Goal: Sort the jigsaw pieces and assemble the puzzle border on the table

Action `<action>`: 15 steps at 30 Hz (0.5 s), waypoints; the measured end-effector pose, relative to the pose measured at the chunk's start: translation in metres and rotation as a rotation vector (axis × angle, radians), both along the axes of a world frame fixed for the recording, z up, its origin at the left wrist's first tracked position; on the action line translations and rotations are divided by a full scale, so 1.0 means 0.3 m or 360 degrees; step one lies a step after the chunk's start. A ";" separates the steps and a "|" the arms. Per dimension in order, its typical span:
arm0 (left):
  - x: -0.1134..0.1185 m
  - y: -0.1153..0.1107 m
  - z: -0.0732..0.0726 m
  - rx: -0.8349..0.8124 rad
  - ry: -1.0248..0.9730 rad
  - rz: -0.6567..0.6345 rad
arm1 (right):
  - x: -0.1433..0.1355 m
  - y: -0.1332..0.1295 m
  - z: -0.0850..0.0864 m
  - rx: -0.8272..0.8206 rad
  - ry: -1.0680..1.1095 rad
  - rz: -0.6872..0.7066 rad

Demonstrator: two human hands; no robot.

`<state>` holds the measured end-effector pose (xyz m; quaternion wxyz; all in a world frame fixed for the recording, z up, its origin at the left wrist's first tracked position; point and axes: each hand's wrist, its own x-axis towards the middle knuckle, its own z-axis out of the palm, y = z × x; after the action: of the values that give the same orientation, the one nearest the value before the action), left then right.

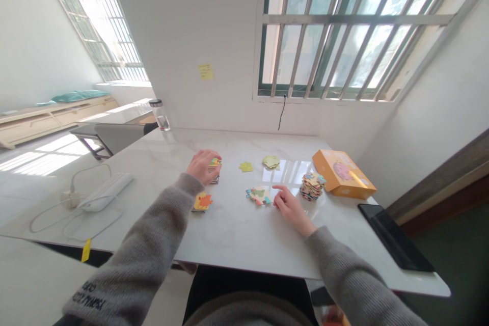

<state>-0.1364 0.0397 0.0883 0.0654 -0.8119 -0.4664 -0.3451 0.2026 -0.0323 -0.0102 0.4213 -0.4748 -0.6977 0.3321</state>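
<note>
My left hand [203, 165] is closed around the top of a stack of jigsaw puzzle pieces [216, 164], its fingers bent over the far side and partly hiding it. Just below lies a smaller stack of puzzle pieces with an orange one on top [202, 201]. My right hand [287, 206] rests on the table with its index finger stretched out and the other fingers curled, holding nothing. That fingertip is beside a group of colourful puzzle pieces [259, 196]. To its right stands a tall stack of mixed pieces [312, 187].
Farther back lie a single green piece [246, 166] and a pile of pale green pieces [271, 162]. An orange box [344, 173] and a black tablet [395, 237] sit at the right. A white power strip [107, 192] with cables and a glass bottle [160, 116] are at the left.
</note>
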 end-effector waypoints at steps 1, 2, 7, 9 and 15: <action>0.042 -0.032 0.009 -0.0019 0.0084 -0.0012 | -0.001 0.000 0.000 0.0011 -0.0012 -0.0008; 0.084 -0.064 0.011 -0.0056 0.0160 -0.0065 | -0.002 0.000 0.001 0.0018 -0.0027 -0.0013; 0.279 -0.161 -0.079 -0.0262 0.0307 -0.0296 | -0.003 0.003 0.001 0.0037 -0.0114 -0.0041; 0.337 -0.165 -0.143 -0.0379 0.0312 -0.0291 | -0.003 0.005 0.001 0.0038 -0.0129 -0.0048; 0.418 -0.134 -0.270 -0.0527 0.0334 -0.0290 | -0.006 0.006 0.007 0.0038 -0.0121 -0.0018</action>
<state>-0.0110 -0.0004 0.0072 -0.0522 -0.8818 -0.4320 -0.1819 0.2007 -0.0304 -0.0081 0.4019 -0.4861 -0.7144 0.3031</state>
